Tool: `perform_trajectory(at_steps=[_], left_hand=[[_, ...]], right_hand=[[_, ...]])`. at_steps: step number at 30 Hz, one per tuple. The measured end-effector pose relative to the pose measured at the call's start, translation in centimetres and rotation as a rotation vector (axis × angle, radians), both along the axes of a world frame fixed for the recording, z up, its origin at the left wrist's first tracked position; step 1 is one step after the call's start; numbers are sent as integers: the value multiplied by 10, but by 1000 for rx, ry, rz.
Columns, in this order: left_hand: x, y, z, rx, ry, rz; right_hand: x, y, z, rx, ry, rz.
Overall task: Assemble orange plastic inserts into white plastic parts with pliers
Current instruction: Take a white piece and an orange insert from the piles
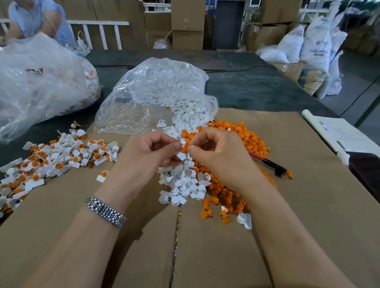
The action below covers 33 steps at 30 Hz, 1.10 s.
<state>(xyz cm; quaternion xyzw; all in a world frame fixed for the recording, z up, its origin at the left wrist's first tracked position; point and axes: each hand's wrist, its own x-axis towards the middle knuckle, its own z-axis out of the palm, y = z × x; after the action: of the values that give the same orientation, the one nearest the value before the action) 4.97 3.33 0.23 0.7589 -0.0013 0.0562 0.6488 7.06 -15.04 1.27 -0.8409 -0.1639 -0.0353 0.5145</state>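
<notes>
My left hand [149, 155] pinches a small white plastic part [181, 155] between thumb and fingers above the cardboard. My right hand [217, 153] pinches an orange insert [185, 147] and holds it against the top of that white part. Below the hands lies a heap of loose white parts [183, 185]. A heap of orange inserts [239, 135] spreads to the right and behind. The pliers [268, 163], black with a red handle, lie on the cardboard beside my right hand, partly hidden by it. Neither hand touches them.
Assembled white-and-orange pieces [60, 157] are piled at the left. A clear bag of white parts [156, 92] lies open behind the hands, a bigger bag [35, 80] at far left with a person [35, 15] behind it. Papers [342, 133] lie at the right edge. Cardboard [223, 254] covers the table.
</notes>
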Motion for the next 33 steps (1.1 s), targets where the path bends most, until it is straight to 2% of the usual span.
perform_trajectory(at_steps=[4, 7, 10, 16, 18, 21, 24, 33], left_hand=[[0, -4, -1, 65, -57, 20], [-4, -5, 1, 63, -86, -39], [-5, -3, 3, 67, -84, -104], [-3, -2, 2, -13, -73, -122], [-1, -1, 2, -106, -57, -105], [1, 0, 3, -346, -24, -143], [2, 2, 3, -477, -17, -192], [1, -1, 2, -433, -40, -218]], right_hand=[[-2, 5, -1, -38, -4, -14], [-2, 6, -1, -52, -17, -55], [0, 2, 1, 39, 41, -94], [3, -1, 0, 176, 169, -91], [3, -4, 0, 213, 169, -60], [4, -7, 2, 286, 134, 24], [4, -10, 5, 347, 54, 108], [7, -11, 2, 344, -67, 165]])
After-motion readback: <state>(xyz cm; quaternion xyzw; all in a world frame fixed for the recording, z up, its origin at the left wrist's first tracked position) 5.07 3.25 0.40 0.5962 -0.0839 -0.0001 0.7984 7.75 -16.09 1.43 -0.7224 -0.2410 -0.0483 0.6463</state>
